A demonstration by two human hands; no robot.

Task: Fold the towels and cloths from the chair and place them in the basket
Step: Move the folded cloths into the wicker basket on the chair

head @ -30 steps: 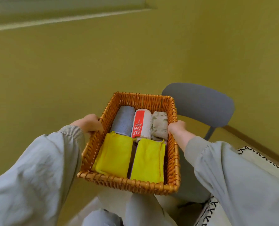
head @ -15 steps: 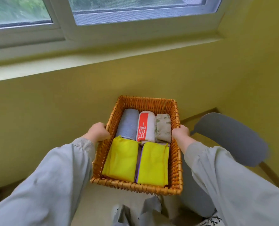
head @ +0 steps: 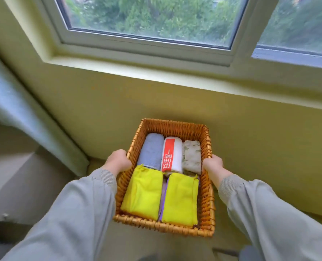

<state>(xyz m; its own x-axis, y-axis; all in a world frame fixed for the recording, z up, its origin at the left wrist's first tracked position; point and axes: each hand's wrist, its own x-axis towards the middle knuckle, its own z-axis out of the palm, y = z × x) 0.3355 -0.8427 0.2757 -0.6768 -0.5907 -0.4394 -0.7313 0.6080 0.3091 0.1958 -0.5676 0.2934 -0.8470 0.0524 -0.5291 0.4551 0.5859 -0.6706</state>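
I hold a rectangular wicker basket (head: 206,208) in the air in front of me. My left hand (head: 118,162) grips its left rim and my right hand (head: 213,163) grips its right rim. Inside, at the far end, lie a rolled blue-grey towel (head: 151,153), a rolled white towel with a red stripe (head: 172,156) and a folded beige patterned cloth (head: 191,157). Two folded yellow cloths, left one (head: 143,192) and right one (head: 181,198), fill the near end, with a purple edge between them.
A yellow-green wall with a wide windowsill (head: 175,74) rises just beyond the basket, under a white-framed window (head: 147,38). A pale blue curtain (head: 19,110) hangs at the left. A grey chair part (head: 250,253) shows at the bottom right.
The view has swung up and left: the grey chair has dropped out of view to the bottom right and the window now fills the top. Both hands keep their grip on the basket.
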